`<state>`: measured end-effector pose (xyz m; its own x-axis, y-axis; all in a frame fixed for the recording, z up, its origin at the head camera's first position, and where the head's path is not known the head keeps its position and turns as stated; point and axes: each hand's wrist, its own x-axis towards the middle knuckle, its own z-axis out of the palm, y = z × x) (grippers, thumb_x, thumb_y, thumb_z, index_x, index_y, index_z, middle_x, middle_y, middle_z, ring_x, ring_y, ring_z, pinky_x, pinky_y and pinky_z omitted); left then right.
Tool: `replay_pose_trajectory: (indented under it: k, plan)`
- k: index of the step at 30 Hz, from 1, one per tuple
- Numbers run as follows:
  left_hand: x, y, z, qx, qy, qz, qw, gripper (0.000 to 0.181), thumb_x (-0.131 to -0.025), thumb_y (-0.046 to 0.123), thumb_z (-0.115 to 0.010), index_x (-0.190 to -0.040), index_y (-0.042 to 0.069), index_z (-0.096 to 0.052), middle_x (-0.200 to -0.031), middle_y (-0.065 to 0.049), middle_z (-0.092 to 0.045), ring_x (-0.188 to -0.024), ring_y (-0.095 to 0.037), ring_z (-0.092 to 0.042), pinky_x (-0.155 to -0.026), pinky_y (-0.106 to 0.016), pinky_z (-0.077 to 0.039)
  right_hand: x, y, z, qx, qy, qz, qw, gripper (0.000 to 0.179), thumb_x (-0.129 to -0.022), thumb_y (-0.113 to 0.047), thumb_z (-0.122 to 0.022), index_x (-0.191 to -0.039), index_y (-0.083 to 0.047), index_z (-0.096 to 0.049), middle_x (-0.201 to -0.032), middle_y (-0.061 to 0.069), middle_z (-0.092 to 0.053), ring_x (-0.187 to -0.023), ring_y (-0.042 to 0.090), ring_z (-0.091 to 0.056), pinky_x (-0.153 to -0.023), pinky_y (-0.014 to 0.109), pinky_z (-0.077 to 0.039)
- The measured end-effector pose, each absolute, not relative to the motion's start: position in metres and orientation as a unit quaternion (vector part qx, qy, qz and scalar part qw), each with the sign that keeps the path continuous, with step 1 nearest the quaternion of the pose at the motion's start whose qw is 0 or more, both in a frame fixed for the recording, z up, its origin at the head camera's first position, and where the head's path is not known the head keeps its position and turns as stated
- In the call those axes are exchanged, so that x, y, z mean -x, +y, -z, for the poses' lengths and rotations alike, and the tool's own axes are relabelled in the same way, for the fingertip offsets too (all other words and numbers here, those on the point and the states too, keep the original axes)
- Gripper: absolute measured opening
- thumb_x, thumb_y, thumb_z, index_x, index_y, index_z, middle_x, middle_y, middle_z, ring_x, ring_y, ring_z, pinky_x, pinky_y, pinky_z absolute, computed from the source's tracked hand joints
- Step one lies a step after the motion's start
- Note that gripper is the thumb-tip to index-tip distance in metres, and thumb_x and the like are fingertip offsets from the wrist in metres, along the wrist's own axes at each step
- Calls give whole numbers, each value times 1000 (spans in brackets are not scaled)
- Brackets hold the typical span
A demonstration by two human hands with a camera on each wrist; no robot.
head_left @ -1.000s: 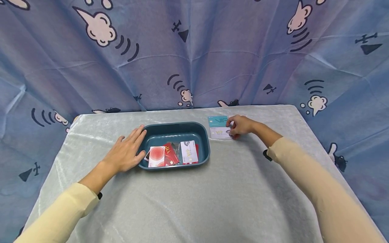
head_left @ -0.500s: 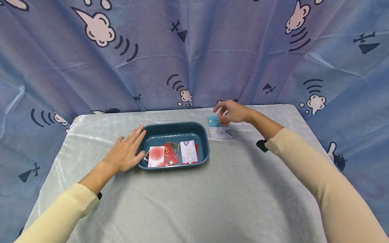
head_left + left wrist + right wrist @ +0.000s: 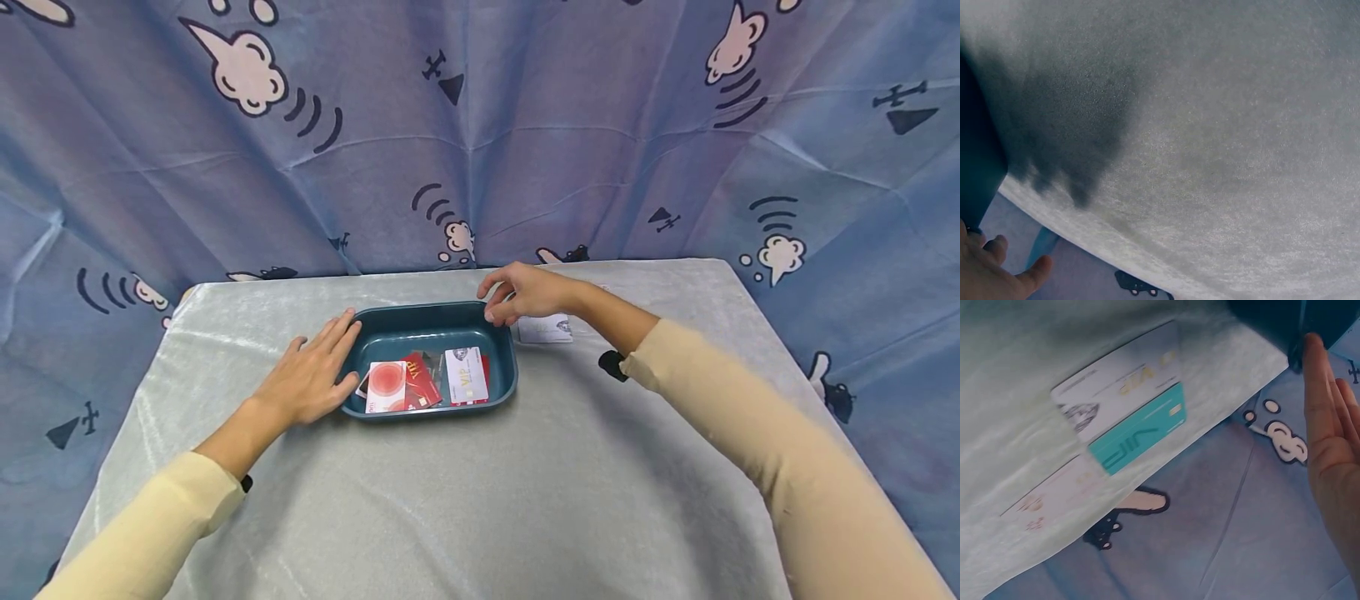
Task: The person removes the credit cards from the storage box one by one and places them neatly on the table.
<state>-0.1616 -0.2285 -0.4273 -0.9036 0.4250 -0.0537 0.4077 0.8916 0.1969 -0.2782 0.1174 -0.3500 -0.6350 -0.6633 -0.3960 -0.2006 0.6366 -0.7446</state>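
In the head view my left hand point(image 3: 315, 371) rests with straight, spread fingers along the left rim of a dark teal plastic tray point(image 3: 420, 315). The left wrist view catches a few of its fingers point(image 3: 997, 250) at the lower left. My right hand point(image 3: 525, 292) is at the tray's far right corner, fingers loosely bent and fingertips right at the rim; no card shows in it. Beside it on the table lie a white VIP card point(image 3: 1124, 384), a teal VIP card point(image 3: 1141, 428) edge to edge with it, and another white card point(image 3: 1057, 494).
Inside the tray are a white card with a red circle point(image 3: 386, 386), a red VIP card point(image 3: 422, 383) and a white VIP card point(image 3: 467, 375) over another red one. Pale velvety cloth point(image 3: 450, 500) covers the table. A blue patterned curtain point(image 3: 480, 133) hangs behind it.
My right hand has left the cards on the right and moved left to the tray's far right corner. The left hand and the tray have stayed put.
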Motion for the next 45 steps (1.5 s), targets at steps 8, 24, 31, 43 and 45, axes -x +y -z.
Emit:
replay_pose_trajectory:
  k: [8,24,31,43,45]
  plan:
    - [161,-228,427,-219,971,-93,40,74,-96,34,-52,-156,0,-25,-165,-16,-13,-147,-39,-25,-107,-70,-25,273,98,355,279,835,286,379,49,-96,-16,-66,-138,5,-51,-124,18,-67,-110,36,-65,-96,40,-52]
    - [163,-228,428,-215,971,-88,50,75,-98,36,-52,-157,1,-23,-166,-14,-10,-148,-38,-23,-108,-70,-24,276,71,370,258,823,221,455,63,-90,-16,-73,-145,-1,-45,-138,18,-58,-121,25,-59,-104,38,-45]
    - [163,-229,428,-212,972,-89,55,76,-98,36,-52,-157,1,-22,-166,-14,-8,-148,-38,-22,-108,-70,-23,278,63,372,253,835,195,448,62,-90,-14,-73,-144,-2,-46,-137,17,-58,-117,25,-60,-103,37,-46]
    - [163,-229,428,-209,972,-88,57,76,-98,37,-52,-158,1,-22,-166,-14,-8,-148,-38,-22,-109,-69,-23,282,49,368,255,830,138,477,65,-90,-20,-72,-146,-3,-44,-141,16,-56,-126,24,-54,-105,40,-44]
    - [163,-229,428,-210,972,-89,56,76,-97,36,-52,-157,1,-22,-166,-14,-9,-148,-38,-22,-108,-70,-23,283,47,368,251,829,132,482,65,-90,-20,-72,-146,-3,-44,-139,15,-57,-125,23,-55,-106,40,-44]
